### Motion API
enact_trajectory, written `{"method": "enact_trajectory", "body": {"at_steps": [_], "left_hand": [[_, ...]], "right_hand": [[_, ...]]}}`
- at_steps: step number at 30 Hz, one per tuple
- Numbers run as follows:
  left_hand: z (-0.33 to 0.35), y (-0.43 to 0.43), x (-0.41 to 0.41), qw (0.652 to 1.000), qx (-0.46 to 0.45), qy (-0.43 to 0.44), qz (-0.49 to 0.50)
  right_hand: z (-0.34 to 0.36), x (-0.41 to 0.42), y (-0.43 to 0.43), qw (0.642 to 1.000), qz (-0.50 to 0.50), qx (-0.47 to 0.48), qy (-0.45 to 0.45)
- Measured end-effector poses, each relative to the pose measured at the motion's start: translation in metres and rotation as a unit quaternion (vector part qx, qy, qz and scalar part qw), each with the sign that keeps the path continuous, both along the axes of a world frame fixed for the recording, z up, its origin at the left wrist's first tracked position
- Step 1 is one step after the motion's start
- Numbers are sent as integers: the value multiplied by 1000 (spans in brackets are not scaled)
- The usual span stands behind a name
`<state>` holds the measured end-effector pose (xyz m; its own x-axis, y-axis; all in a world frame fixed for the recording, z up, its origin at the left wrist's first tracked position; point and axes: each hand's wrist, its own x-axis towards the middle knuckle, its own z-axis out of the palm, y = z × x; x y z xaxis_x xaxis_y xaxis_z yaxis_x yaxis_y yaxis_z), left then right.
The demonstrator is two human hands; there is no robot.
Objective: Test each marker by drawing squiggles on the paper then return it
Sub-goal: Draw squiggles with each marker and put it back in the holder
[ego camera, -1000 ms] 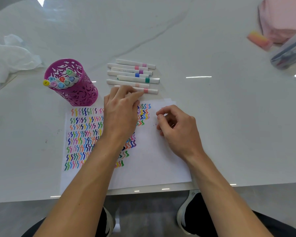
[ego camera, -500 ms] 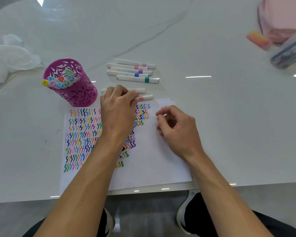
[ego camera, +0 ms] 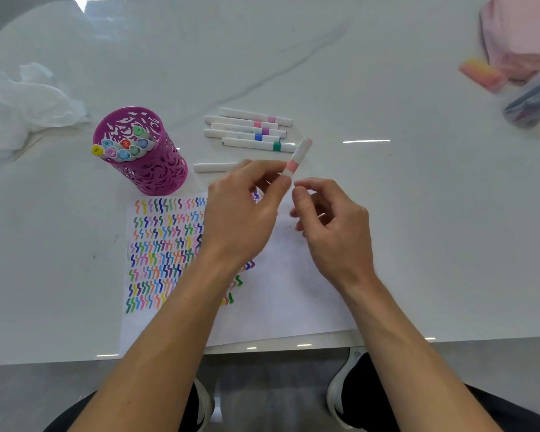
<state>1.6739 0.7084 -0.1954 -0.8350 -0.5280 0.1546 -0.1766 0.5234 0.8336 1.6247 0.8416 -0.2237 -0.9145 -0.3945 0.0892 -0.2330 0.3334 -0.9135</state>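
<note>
My left hand point(ego camera: 247, 210) pinches a white marker with a pink band point(ego camera: 297, 157), lifted off the table and tilted up to the right. My right hand point(ego camera: 331, 226) hovers just right of it, fingers loosely curled, holding nothing that I can see. Under both hands lies the white paper point(ego camera: 281, 300), its left part filled with rows of coloured squiggles. A row of several white markers point(ego camera: 250, 129) lies on the table behind the hands. One more white marker point(ego camera: 214, 167) lies alone, partly hidden by my left hand. A purple cut-out pen holder point(ego camera: 147, 157) holds several capped markers.
Crumpled white tissue point(ego camera: 22, 104) lies at the far left. At the far right are a pink cloth point(ego camera: 524, 29), an orange-pink eraser point(ego camera: 482, 74) and a clear case point(ego camera: 533, 101). The table's front edge point(ego camera: 262, 347) runs just below the paper.
My left hand picked the pink-banded marker up from the table and raised it, tilted. My right hand rose off the paper toward it. One marker stays where it was slid.
</note>
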Motion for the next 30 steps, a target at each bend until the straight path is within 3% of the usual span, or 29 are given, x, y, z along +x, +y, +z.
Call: {"method": "enact_trajectory", "body": {"at_steps": [4, 11, 18, 22, 30], "left_hand": [[6, 1, 9, 995, 92, -21, -21], [10, -13, 17, 988, 108, -78, -75], [16, -35, 23, 977, 180, -71, -84], [13, -42, 25, 979, 146, -103, -96], [3, -43, 27, 976, 63, -173, -119]], "right_hand": [[1, 0, -4, 1000, 15, 3, 11], [0, 2, -6, 999, 44, 9, 25], [-1, 1, -5, 985, 68, 78, 138], [-4, 2, -5, 971, 78, 112, 196], [-10, 4, -6, 966, 98, 147, 190]]}}
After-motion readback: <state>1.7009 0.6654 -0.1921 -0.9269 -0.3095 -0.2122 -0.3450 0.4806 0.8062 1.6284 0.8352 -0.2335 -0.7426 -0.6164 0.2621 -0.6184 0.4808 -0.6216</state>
